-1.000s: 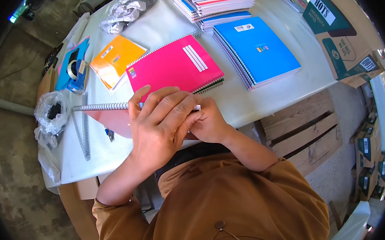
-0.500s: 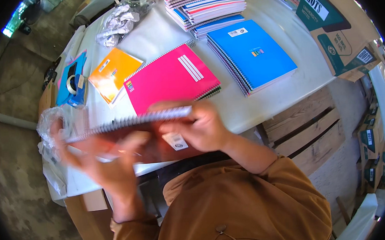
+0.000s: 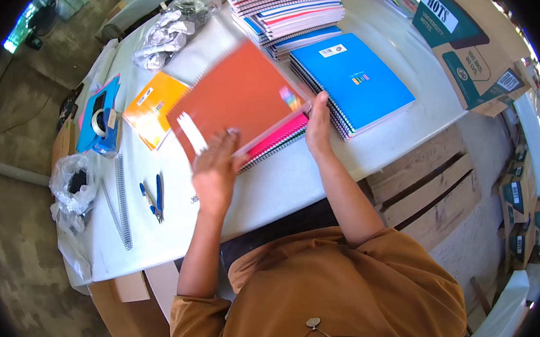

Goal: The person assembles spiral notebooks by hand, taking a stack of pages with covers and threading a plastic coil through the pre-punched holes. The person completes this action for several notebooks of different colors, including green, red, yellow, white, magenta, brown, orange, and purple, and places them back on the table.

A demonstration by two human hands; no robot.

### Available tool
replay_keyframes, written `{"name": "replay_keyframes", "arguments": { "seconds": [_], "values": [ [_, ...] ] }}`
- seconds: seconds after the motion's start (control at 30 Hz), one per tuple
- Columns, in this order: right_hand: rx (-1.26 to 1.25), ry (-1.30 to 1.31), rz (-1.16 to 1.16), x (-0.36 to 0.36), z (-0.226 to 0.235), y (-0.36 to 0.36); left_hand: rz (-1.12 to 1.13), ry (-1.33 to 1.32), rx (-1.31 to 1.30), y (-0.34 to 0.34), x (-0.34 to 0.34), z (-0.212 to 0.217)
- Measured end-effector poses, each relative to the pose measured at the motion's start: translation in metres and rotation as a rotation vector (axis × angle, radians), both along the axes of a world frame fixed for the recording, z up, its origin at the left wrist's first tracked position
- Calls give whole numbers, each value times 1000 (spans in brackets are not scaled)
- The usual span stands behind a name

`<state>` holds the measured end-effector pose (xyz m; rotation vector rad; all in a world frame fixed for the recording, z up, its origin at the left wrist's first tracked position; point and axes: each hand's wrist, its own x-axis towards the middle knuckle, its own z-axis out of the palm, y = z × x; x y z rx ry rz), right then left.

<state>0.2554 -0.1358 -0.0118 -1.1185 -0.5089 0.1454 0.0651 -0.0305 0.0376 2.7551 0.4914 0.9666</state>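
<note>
A reddish-brown spiral notebook [image 3: 240, 98], slightly blurred, lies slanted over a pink spiral notebook [image 3: 280, 138], of which only the near edge shows. My left hand [image 3: 215, 172] has its fingers on the brown cover and its thumb by the near edge. At the right corner, my right hand [image 3: 318, 127] holds the same notebook by its edge, some fingers hidden. A blue spiral notebook [image 3: 355, 81] lies on others just right of that hand. Orange notebooks [image 3: 153, 108] lie to the left, partly under the brown one.
Blue-handled pliers [image 3: 153, 198] and loose wire spirals [image 3: 122, 204] lie at the near left. Behind them are clear plastic [image 3: 74, 182] and a tape roll [image 3: 98, 123]. A tall notebook stack [image 3: 290, 7] and crumpled wrapping [image 3: 170, 38] stand farther back; a cardboard box [image 3: 474, 48] is at right.
The brown notebook has gone from upright near my body to lying over the pink one. Both hands moved with it, and the pliers and wire spirals came into sight.
</note>
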Motion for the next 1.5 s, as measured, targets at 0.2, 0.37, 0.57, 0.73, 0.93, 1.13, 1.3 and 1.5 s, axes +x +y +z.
{"name": "replay_keyframes", "arguments": {
  "seconds": [0.2,0.37,0.57,0.73,0.93,1.13,1.3,1.5],
  "values": [
    [-183,37,-229,-3,-4,2,361,-333,25,12,-23,-27],
    [-282,-199,-421,-4,-9,14,560,-219,-274,12,-37,-43],
    [-208,-279,-495,1,-10,12,419,-291,-146,98,-33,-9],
    [-355,-516,-562,-9,2,15,287,222,86,198,-45,-42],
    [-457,-447,-507,-7,-11,10,409,468,-30,210,-34,-23],
    [-440,-386,-458,-14,-3,9,332,333,-337,248,-50,-21],
    [-504,-469,-497,-9,-8,3,393,378,-6,214,-31,-21],
    [-515,-439,-424,-15,-6,-1,348,531,178,218,-46,-17]
  ]
}}
